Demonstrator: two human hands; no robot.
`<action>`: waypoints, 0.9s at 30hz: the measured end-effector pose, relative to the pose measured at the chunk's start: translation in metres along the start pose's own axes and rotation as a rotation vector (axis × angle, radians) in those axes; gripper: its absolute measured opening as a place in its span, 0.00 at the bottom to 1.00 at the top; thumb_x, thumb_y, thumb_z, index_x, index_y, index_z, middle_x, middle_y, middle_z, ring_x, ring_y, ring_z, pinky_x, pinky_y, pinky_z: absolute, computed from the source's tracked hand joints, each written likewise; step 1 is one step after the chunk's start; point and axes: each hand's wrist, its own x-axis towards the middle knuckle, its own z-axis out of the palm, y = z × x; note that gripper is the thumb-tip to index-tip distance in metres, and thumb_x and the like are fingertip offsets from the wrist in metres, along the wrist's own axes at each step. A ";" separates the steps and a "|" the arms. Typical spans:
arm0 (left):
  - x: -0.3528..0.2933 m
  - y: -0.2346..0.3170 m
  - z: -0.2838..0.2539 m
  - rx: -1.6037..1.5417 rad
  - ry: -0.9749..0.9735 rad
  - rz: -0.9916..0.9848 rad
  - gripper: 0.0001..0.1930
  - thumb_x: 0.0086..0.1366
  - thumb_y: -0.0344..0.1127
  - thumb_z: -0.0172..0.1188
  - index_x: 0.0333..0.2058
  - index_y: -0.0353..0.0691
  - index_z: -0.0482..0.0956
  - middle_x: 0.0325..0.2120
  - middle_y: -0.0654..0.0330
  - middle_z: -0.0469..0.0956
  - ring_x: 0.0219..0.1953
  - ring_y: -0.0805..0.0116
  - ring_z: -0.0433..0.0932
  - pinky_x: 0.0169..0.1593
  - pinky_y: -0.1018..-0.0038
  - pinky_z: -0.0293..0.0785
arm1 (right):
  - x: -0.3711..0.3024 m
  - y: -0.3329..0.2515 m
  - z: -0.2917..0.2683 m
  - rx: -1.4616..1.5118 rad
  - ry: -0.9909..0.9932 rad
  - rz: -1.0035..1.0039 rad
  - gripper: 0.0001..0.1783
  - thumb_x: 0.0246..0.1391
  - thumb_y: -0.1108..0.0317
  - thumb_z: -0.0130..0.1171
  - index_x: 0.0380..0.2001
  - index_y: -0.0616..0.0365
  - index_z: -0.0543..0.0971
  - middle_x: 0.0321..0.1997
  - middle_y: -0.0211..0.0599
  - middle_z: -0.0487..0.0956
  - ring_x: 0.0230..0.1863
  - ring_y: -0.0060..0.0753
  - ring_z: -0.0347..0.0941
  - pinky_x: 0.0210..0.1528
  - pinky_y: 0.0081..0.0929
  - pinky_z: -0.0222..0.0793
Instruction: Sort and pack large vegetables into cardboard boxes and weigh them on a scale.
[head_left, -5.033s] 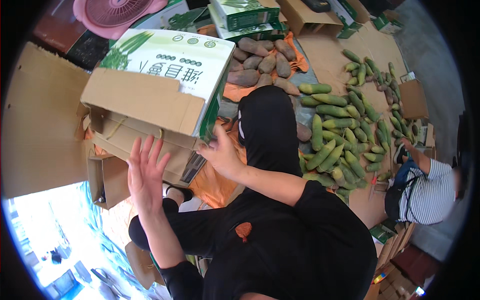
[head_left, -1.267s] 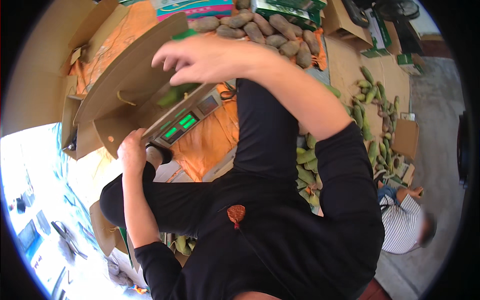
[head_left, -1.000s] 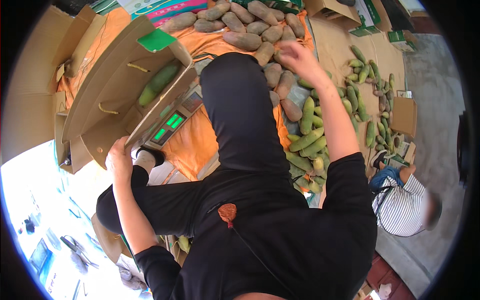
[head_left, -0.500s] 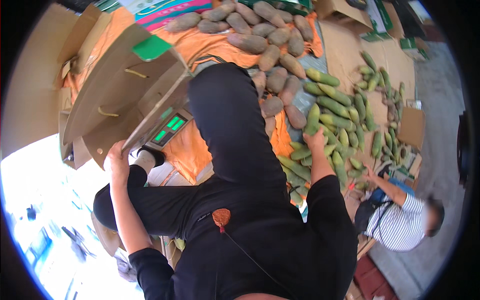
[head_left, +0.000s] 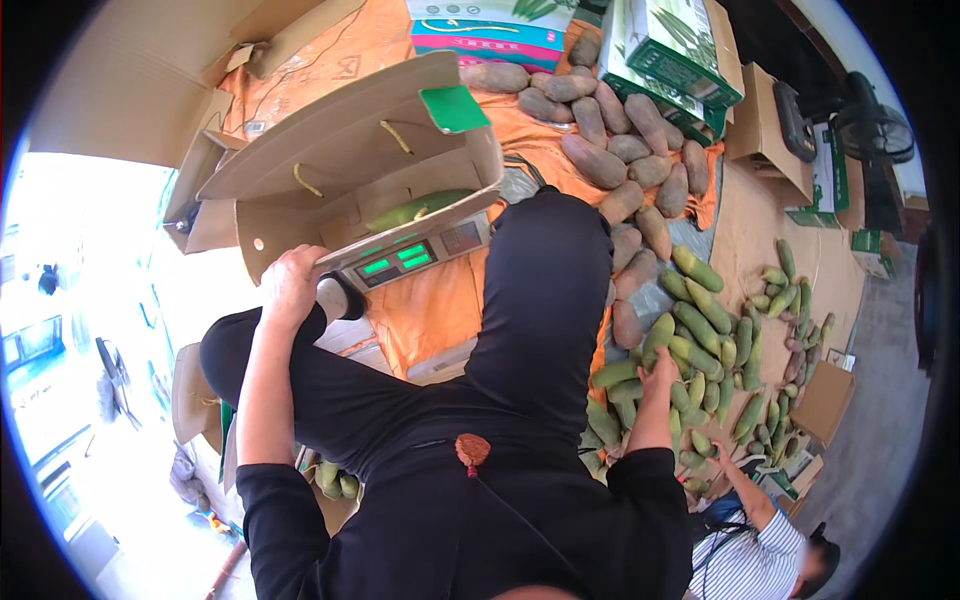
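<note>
My left hand (head_left: 292, 287) grips the near edge of an open cardboard box (head_left: 350, 180) that sits on a digital scale (head_left: 415, 258) with green readouts; a green vegetable (head_left: 420, 208) lies inside the box. My right hand (head_left: 661, 367) reaches down into a pile of green vegetables (head_left: 700, 340) on the ground to my right and touches one of them; whether it has hold of it I cannot tell. My black-clad legs fill the middle of the view.
Brown oblong tubers (head_left: 620, 150) lie on an orange sheet (head_left: 430, 310) ahead. Printed cartons (head_left: 680, 50) stand at the far right. Another person in a striped shirt (head_left: 755, 560) crouches at lower right, a hand in the green pile. Flat cardboard (head_left: 130, 80) lies at left.
My right hand left the box flap, swung right over the brown tubers and came down onto the green vegetables. My left hand stayed on the box.
</note>
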 end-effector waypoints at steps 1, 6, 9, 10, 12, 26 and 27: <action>0.000 0.000 0.000 -0.001 0.008 -0.009 0.08 0.56 0.29 0.55 0.34 0.45 0.81 0.31 0.58 0.79 0.39 0.55 0.78 0.42 0.63 0.74 | 0.006 -0.008 -0.004 -0.004 -0.009 -0.007 0.31 0.41 0.63 0.66 0.50 0.55 0.68 0.46 0.41 0.73 0.42 0.45 0.71 0.38 0.52 0.71; 0.009 0.001 0.005 0.038 0.007 0.044 0.07 0.57 0.30 0.54 0.33 0.46 0.80 0.29 0.59 0.78 0.38 0.56 0.78 0.42 0.62 0.74 | -0.001 -0.039 -0.022 0.241 -0.310 0.042 0.27 0.44 0.61 0.60 0.51 0.51 0.72 0.46 0.37 0.75 0.43 0.37 0.72 0.38 0.39 0.73; 0.004 -0.009 0.006 0.053 0.008 0.037 0.08 0.57 0.29 0.54 0.33 0.47 0.80 0.30 0.59 0.78 0.38 0.57 0.78 0.42 0.62 0.74 | -0.097 -0.084 -0.003 0.165 -0.461 -0.205 0.29 0.46 0.62 0.56 0.55 0.53 0.71 0.50 0.34 0.75 0.45 0.34 0.73 0.42 0.38 0.72; 0.005 -0.009 0.008 0.049 0.004 0.036 0.08 0.57 0.29 0.53 0.34 0.47 0.80 0.30 0.59 0.78 0.38 0.56 0.78 0.42 0.62 0.74 | -0.119 -0.100 -0.001 0.120 -0.520 -0.310 0.30 0.46 0.63 0.56 0.56 0.53 0.71 0.51 0.34 0.74 0.46 0.34 0.73 0.43 0.38 0.71; 0.007 -0.011 0.012 0.038 0.003 0.037 0.08 0.57 0.29 0.53 0.34 0.47 0.80 0.30 0.59 0.78 0.38 0.56 0.78 0.42 0.62 0.74 | -0.164 -0.132 0.007 0.072 -0.573 -0.424 0.31 0.46 0.63 0.55 0.57 0.53 0.70 0.53 0.34 0.74 0.48 0.34 0.72 0.45 0.39 0.71; -0.004 0.010 -0.006 0.078 -0.003 0.020 0.10 0.54 0.28 0.56 0.36 0.45 0.79 0.36 0.58 0.76 0.44 0.57 0.76 0.47 0.57 0.70 | -0.448 -0.205 0.176 -0.481 -1.556 -0.738 0.28 0.47 0.63 0.54 0.53 0.64 0.73 0.47 0.39 0.76 0.44 0.28 0.73 0.43 0.28 0.72; -0.002 0.014 -0.004 0.077 -0.002 0.026 0.10 0.54 0.28 0.56 0.36 0.45 0.79 0.36 0.58 0.76 0.44 0.57 0.76 0.47 0.57 0.70 | -0.453 -0.193 0.195 -0.521 -1.556 -0.694 0.25 0.49 0.63 0.54 0.52 0.61 0.74 0.45 0.37 0.77 0.42 0.26 0.73 0.39 0.27 0.73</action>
